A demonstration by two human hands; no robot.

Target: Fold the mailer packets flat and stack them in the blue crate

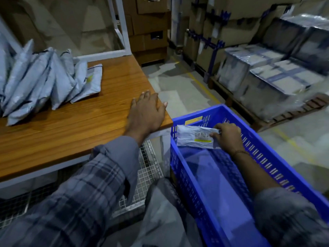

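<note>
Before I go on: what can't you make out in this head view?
- Label print on the packet in the right hand: too small.
- Pile of packets: cut off by the left edge, so no count.
- Crate floor near the body: hidden by the right arm.
- Left hand palm: faces the table.

Floor: we see grey concrete [179, 90] with a yellow line [201, 84] painted across it.
Table: a wooden top [71, 125] on a white frame, wire mesh [149, 168] beneath.
Back: stacked cardboard boxes [149, 24].
Right: wrapped cartons [270, 82] on a pallet [277, 118] (dim light, blurred).
</note>
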